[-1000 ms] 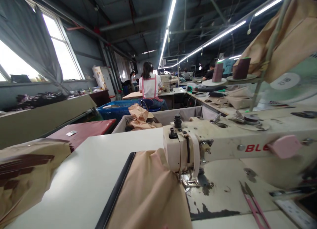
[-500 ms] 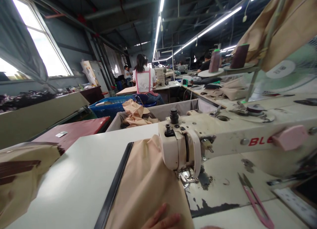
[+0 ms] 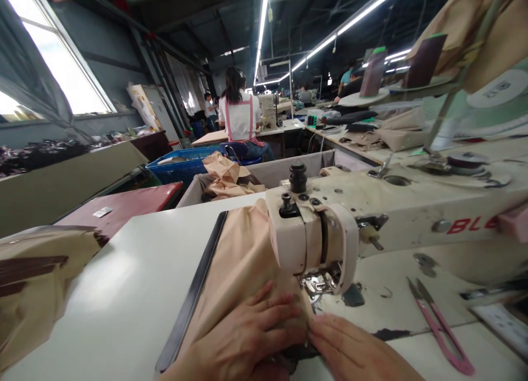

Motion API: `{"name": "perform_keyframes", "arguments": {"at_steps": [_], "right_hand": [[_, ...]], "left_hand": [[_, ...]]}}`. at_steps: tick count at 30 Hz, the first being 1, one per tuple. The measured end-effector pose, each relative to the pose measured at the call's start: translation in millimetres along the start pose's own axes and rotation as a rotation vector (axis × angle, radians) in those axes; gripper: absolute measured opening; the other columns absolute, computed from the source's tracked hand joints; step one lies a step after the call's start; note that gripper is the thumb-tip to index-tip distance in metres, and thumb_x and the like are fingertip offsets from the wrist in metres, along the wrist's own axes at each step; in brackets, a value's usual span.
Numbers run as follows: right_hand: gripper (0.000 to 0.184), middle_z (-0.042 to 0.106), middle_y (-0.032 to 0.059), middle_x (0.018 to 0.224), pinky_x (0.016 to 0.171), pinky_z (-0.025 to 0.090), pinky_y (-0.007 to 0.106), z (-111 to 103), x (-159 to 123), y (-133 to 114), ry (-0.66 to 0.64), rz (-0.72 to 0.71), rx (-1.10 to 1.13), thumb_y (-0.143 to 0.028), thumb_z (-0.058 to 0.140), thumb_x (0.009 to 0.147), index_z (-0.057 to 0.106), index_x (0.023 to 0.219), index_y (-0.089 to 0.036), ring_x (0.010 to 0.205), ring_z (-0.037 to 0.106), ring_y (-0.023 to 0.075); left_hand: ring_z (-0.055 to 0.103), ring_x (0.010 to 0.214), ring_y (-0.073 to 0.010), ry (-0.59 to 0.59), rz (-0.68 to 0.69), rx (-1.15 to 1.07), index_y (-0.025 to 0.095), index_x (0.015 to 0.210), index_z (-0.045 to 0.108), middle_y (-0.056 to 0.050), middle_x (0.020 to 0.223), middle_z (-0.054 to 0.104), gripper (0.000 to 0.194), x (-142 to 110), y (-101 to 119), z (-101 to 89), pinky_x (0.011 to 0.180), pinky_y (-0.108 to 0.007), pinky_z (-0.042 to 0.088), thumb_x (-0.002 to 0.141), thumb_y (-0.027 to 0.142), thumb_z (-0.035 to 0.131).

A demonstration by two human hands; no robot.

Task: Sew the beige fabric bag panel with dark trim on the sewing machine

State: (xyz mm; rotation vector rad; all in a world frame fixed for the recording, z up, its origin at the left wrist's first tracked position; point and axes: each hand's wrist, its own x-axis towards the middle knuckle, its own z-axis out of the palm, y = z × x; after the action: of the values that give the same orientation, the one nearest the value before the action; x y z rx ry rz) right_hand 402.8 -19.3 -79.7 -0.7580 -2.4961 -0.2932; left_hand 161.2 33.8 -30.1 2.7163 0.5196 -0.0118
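A tan fabric piece with a black bound edge lies under the head of a sewing machine. My left hand rests on the fabric with its fingers spread. My right hand is at the fabric's right edge, fingers pressed together on it, its thumb hidden. Both hands are just in front of the metal presser foot. Between them a dark bit of material shows. Pink-handled thread snips lie on the machine bed to the right.
More tan fabric lies on the white tabletop at the left. Behind the table stand a grey fabric-lined bin and a blue basket. A person in a pink-strapped apron sits ahead. Thread cones stand at right.
My left hand has moved up onto the fabric towards the presser foot. My right hand has come into view at the fabric's edge. The camera view has shifted slightly.
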Motion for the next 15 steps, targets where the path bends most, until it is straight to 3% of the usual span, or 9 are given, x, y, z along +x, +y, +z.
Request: {"name": "perform_keyframes", "arguments": {"at_steps": [6,10,15], "right_hand": [[0.045,0.060,0.0113,0.124,0.091,0.053,0.035,-7,4,-5,-0.096,0.227,0.016,-0.010,0.049,0.078,0.058,0.122,-0.009,0.110,0.059,0.0247],[0.044,0.060,0.0103,0.124,0.092,0.052,0.039,-7,3,-10,-0.112,0.272,0.029,-0.012,0.048,0.078,0.060,0.120,-0.009,0.109,0.060,0.0247],[0.041,0.063,0.0092,0.120,0.092,0.052,0.040,-10,8,-12,-0.064,0.310,0.071,-0.011,0.046,0.079,0.062,0.118,-0.011,0.107,0.061,0.0238]], "left_hand": [[0.026,0.136,-0.0176,0.045,-0.013,-0.046,0.029,0.134,0.041,0.001,0.143,0.038,0.044,10,-20,1.2,0.116,-0.038,0.011,0.092,0.040,0.047],[0.038,0.128,-0.0169,0.094,-0.052,-0.064,0.029,0.133,0.041,0.000,0.140,0.041,0.043,15,-32,-0.8,0.111,-0.033,0.025,0.091,0.034,0.050],[0.049,0.117,-0.0187,0.114,-0.106,-0.064,0.029,0.132,0.043,-0.002,0.127,0.053,0.038,23,-37,-1.9,0.093,-0.027,0.042,0.094,0.031,0.043]]}}
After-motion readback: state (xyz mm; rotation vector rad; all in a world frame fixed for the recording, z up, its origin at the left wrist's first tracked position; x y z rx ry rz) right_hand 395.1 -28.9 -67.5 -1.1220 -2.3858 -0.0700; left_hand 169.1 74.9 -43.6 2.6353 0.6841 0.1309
